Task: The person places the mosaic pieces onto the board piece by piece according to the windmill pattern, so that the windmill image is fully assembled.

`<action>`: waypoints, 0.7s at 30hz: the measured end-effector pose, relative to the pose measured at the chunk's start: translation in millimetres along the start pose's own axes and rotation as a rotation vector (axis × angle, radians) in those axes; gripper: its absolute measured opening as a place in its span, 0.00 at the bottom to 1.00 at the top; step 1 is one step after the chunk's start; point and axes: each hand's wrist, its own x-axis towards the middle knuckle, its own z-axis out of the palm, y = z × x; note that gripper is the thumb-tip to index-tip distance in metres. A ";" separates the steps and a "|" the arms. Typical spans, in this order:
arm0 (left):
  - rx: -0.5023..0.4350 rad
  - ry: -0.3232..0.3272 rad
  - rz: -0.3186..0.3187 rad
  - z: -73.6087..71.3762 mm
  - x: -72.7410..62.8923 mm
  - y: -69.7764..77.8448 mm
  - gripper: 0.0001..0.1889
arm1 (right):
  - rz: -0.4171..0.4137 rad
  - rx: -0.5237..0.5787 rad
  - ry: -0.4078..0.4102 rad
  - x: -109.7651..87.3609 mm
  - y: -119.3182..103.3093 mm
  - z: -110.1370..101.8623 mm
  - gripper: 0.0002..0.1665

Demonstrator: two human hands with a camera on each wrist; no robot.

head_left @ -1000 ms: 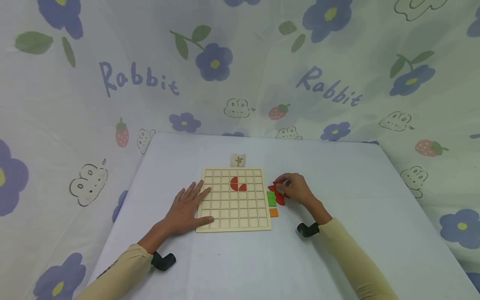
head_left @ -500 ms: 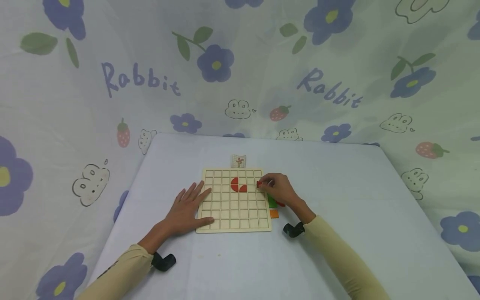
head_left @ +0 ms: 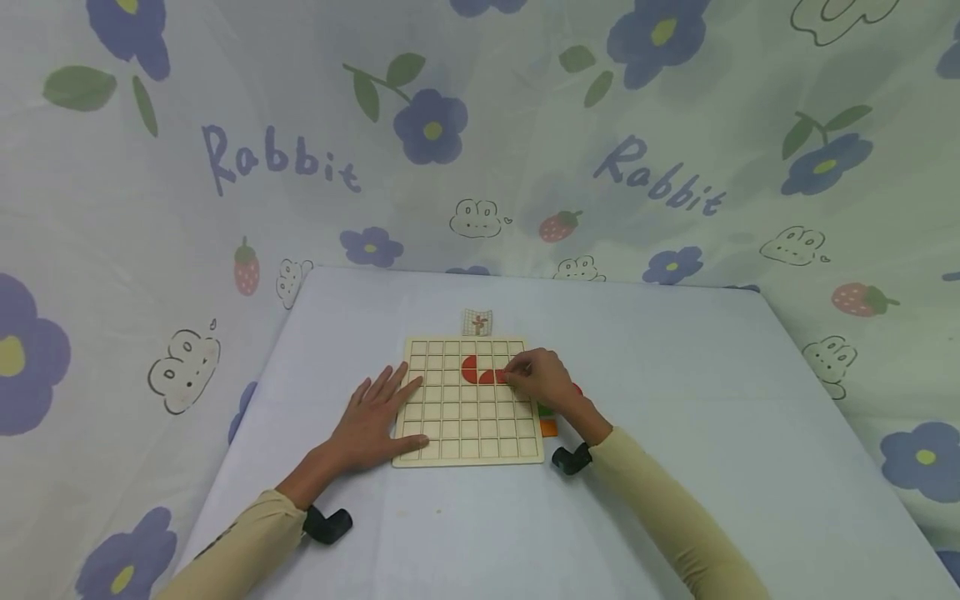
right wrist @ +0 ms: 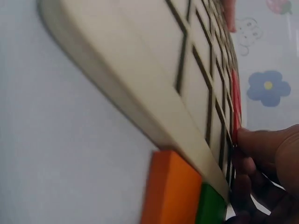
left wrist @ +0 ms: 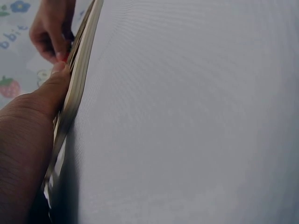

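Note:
A pale wooden grid board (head_left: 457, 429) lies on the white table. My left hand (head_left: 371, 419) rests with fingers spread over its left edge, the thumb near the lower left corner. On the upper part of the grid sit red curved pieces (head_left: 469, 369). With thumb and fingertips, my right hand (head_left: 542, 379) pinches another red piece (head_left: 501, 377) at a cell just right of them; its outline is partly hidden by the fingers. In the right wrist view the fingertips are right at the red strip (right wrist: 236, 102) on the board.
Beside the board's right edge lie an orange square (head_left: 549, 427) and a green piece (head_left: 545, 410), with a red piece (head_left: 577, 389) mostly hidden behind the right hand. A small patterned card (head_left: 477, 322) lies beyond the board's far edge. A flower-printed cloth hangs behind.
My right hand has picked up a red piece from beside the board and carried it left over the grid, down next to the other red pieces. The left hand has stayed in place.

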 end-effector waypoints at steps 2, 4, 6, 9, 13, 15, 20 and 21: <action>0.003 0.000 0.000 0.3 0.2 -0.2 0.52 | -0.013 -0.015 -0.008 -0.4 -1.4 0.4 0.03; 0.007 0.002 0.001 0.4 0.3 -0.3 0.52 | -0.029 -0.025 -0.010 -0.9 -1.9 0.8 0.03; 0.014 0.004 0.002 1.0 0.3 -0.7 0.52 | -0.038 -0.028 -0.010 -1.3 -1.8 1.2 0.03; 0.017 0.008 0.005 1.1 0.9 -1.2 0.52 | -0.045 -0.027 -0.014 -1.5 -2.2 0.4 0.03; 0.011 0.002 0.000 0.8 1.2 -1.1 0.51 | -0.054 -0.029 -0.030 -2.0 -3.5 -1.8 0.04; 0.013 -0.009 -0.007 0.9 1.1 -1.1 0.52 | -0.052 -0.047 -0.036 -2.6 -3.4 -2.9 0.04; 0.019 -0.028 -0.019 1.1 0.2 -0.7 0.52 | -0.026 -0.096 -0.042 -7.4 -1.5 -7.3 0.05; 0.017 -0.026 -0.019 0.9 0.0 -0.4 0.52 | -0.022 -0.102 -0.041 -8.9 -0.9 -8.7 0.05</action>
